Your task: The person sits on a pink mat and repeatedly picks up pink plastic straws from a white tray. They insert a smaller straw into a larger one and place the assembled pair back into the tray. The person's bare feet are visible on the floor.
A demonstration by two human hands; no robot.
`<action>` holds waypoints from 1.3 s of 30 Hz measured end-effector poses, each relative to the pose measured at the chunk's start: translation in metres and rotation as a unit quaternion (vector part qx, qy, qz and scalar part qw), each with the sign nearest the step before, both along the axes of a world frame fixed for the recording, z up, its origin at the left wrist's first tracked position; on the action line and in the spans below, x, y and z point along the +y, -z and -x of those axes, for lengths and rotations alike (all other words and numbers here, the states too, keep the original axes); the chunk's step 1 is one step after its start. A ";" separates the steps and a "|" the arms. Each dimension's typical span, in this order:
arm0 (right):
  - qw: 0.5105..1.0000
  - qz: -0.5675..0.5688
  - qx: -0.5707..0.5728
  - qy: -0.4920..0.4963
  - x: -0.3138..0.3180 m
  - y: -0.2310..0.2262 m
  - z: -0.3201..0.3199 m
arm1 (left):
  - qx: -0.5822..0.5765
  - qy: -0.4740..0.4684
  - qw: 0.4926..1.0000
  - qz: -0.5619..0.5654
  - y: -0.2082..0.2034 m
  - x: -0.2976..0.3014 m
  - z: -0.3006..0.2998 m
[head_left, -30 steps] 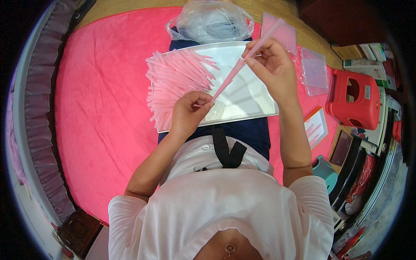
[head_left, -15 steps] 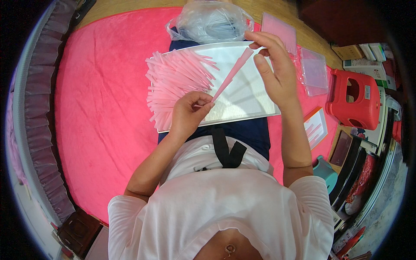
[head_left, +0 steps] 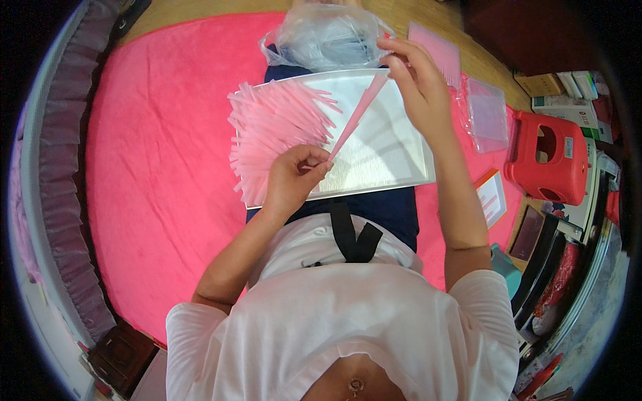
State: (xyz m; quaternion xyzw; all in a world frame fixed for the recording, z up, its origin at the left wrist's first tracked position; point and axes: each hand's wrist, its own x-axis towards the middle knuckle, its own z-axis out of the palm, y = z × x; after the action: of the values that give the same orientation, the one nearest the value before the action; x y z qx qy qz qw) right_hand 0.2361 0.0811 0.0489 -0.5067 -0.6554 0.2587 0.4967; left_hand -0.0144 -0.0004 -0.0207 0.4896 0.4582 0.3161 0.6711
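Note:
A white shallow tray [head_left: 394, 160] rests across my lap. Over its left side lies a large heap of slim pink strips [head_left: 274, 123], many jutting past the edge. My left hand [head_left: 294, 177] is closed in a pinch on the lower, narrow end of a small bundle of pink strips [head_left: 358, 117]. The bundle slants up to the right and fans out slightly at its upper end. Close to that upper end is my right hand [head_left: 421, 83], its thumb and fingers apart with nothing visible between them. Whether its thumb touches the bundle I cannot tell.
Beyond the tray sits a clear plastic bag [head_left: 328, 37] with things inside. To the right are flat pink packs [head_left: 487, 113], an orange-edged card [head_left: 495, 197], a red stool [head_left: 548, 157] and a teal stool [head_left: 506, 267]. A pink blanket [head_left: 160, 167] spreads beneath me.
My right hand has shifted slightly up and left, its thumb coming nearer the fingers above the bundle's upper end. My left hand still pinches the bundle.

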 end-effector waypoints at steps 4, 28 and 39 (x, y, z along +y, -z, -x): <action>0.986 0.038 -0.164 0.004 0.071 0.046 -0.020 | -0.003 0.001 1.000 0.024 -0.006 0.002 -0.001; 0.900 0.105 -0.422 -0.023 0.154 0.133 0.001 | -0.051 0.020 0.991 0.123 -0.021 0.005 0.002; 0.987 0.112 0.107 -0.044 0.090 0.037 -0.016 | -0.020 0.030 0.997 0.072 -0.020 0.001 0.001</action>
State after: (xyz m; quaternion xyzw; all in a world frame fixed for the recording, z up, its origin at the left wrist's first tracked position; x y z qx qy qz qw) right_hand 0.2517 0.1707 0.0117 -0.4993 -0.5873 0.4049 0.4917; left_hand -0.0151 0.0009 -0.0003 0.4473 0.4513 0.2717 0.7228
